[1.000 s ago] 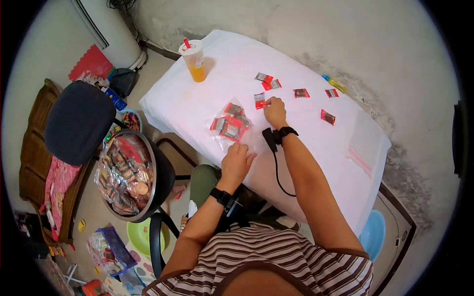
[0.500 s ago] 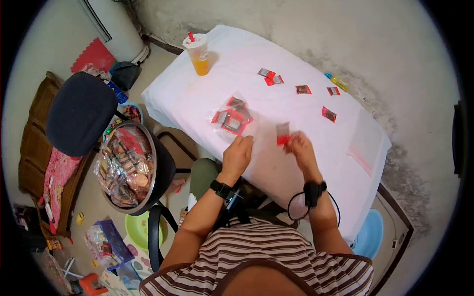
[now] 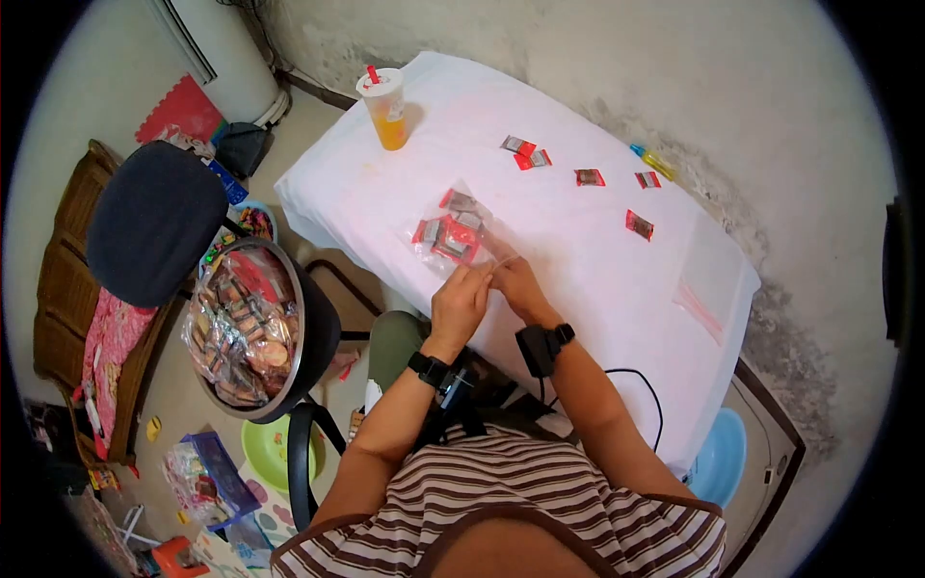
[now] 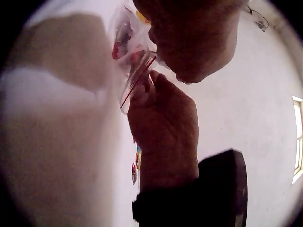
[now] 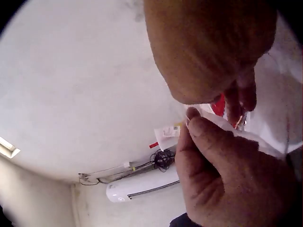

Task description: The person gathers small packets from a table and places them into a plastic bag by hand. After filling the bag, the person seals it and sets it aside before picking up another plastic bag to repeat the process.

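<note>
A clear zip bag [image 3: 431, 260] holding several red-and-brown snack packets [image 3: 453, 237] lies on the white-covered table. My left hand [image 3: 461, 306] pinches its mouth edge between thumb and finger; the pinch shows close up in the right wrist view, at the left thumb [image 5: 208, 132]. My right hand [image 3: 520, 289] has its fingers inside the bag's mouth, against the left hand. Red wrapper [image 5: 218, 105] shows beside the right fingers in the right wrist view; I cannot tell whether they grip it. The bag's red zip line [image 4: 137, 85] crosses near the right fingertips in the left wrist view.
Loose snack packets [image 3: 590, 177] lie along the table's far side. A lidded cup [image 3: 387, 120] of orange drink stands at the back left. A flat zip bag [image 3: 701, 306] lies to the right. At left, a big pot [image 3: 301, 356] full of wrapped snacks stands by a chair [image 3: 159, 226].
The right hand has picked up the packet nearest the bag, drawn it back towards the body, then moved left into the bag's mouth. The left hand stays at the bag's edge.
</note>
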Tool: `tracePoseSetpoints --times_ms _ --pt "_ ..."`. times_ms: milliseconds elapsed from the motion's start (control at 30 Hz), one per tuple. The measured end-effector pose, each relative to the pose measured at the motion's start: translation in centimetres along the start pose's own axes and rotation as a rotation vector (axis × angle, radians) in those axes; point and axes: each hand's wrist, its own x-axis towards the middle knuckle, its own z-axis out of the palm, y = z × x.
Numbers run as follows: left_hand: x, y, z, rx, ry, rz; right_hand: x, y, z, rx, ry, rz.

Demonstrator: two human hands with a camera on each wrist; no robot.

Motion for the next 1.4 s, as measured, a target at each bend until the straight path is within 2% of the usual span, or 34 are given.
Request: tracePoseSetpoints --times_ms 33,100,133,200,233,267,333,433,467,500,533,600,633,700,833,933,1000,1033,1067,1133,1167,1233,1267,1333,1400 --pt "-0.2 0.0 0.0 -0.003 -0.003 0.0 -0.9 0.1 -0.7 0.0 0.004 0.001" --pt "-0.4 0.0 0.1 0.028 -0.019 -0.029 -2.7 0.3 -2.6 -0.266 0.099 0.138" --pt "-0.6 0.0 0.2 0.019 -0.028 -0.026 -3.5 0.3 -3.4 -0.267 0.112 0.138" --pt "-0.8 0.0 0.7 0.009 -0.005 0.012 -4.7 0.3 -4.8 -0.536 0.357 -0.095" --pt "-0.8 0.2 0.8 0.036 -0.058 -0.026 -4.8 0.6 -5.9 -0.565 0.437 -0.206" --pt "-0.9 0.4 0.9 0.06 -0.115 -0.058 -4.6 0.7 -7.1 -0.571 0.477 -0.217" --pt "-1.1 -0.4 1.9 0.159 -0.265 -0.1 -4.1 0.1 -10.1 -0.882 0.667 -0.3" --pt "-1.6 -2.1 2.6 0.19 -0.29 -0.049 -2.7 -2.1 -15.8 -1.088 0.876 -0.383" --pt "-1.8 -2.5 2.8 0.232 -0.31 -0.04 -2.1 -3.3 -18.2 -1.269 0.936 -0.32" --pt "-1.9 -2.7 3.0 0.275 -0.33 -0.031 -1.5 -3.7 -20.8 -1.34 0.951 -0.567" --pt "-1.8 -2.6 3.2 0.274 -0.335 -0.022 -1.6 -5.1 -21.8 -1.405 0.973 -0.388" --pt "-1.4 -2.5 3.7 0.287 -0.325 0.051 -0.8 -5.1 -25.2 -1.574 0.942 -0.443" --pt "-1.1 -2.8 4.1 0.286 -0.328 0.058 -0.6 -5.3 -26.1 -1.572 0.95 -0.442" --pt "-0.5 -3.4 4.6 0.244 -0.323 0.08 -0.3 -5.8 -27.0 -1.708 0.73 -0.35" --pt "2.1 -4.3 6.3 0.225 -0.343 0.104 -0.5 -7.2 -26.5 -1.639 0.656 -0.207" --pt "4.8 -4.9 8.4 0.18 -0.383 0.089 -1.1 -7.4 -26.2 -1.696 0.673 -0.224" --pt "6.1 -5.7 9.8 0.096 -0.378 0.152 -1.5 -7.2 -26.4 -1.576 0.723 -0.246" --pt "6.6 -5.6 10.3 0.069 -0.388 0.157 -1.6 -6.8 -26.6 -1.514 0.756 -0.367" --pt "7.0 -5.3 10.8 0.043 -0.398 0.163 -1.8 -6.4 -26.7 -1.507 0.732 -0.367" --pt "7.2 -4.3 11.5 0.03 -0.41 0.195 -3.1 -7.1 -25.4 -1.142 0.73 -0.111" --pt "7.0 -3.7 11.5 0.015 -0.433 0.219 -3.6 -7.4 -24.4 -1.142 0.717 -0.111" --pt "5.8 -2.5 11.3 0.011 -0.418 0.15 -5.0 -8.0 -21.8 -0.434 0.696 -0.006" --pt "4.9 -2.0 10.9 0.0 -0.408 0.085 -5.9 -8.1 -20.1 -0.29 0.622 -0.018" --pt "3.5 -0.4 8.9 0.009 -0.395 0.048 -7.0 -6.5 -18.4 -0.257 0.538 0.009" --pt "2.1 0.6 7.4 -0.021 -0.32 -0.093 -8.1 -5.8 -15.3 -0.221 0.392 0.059"
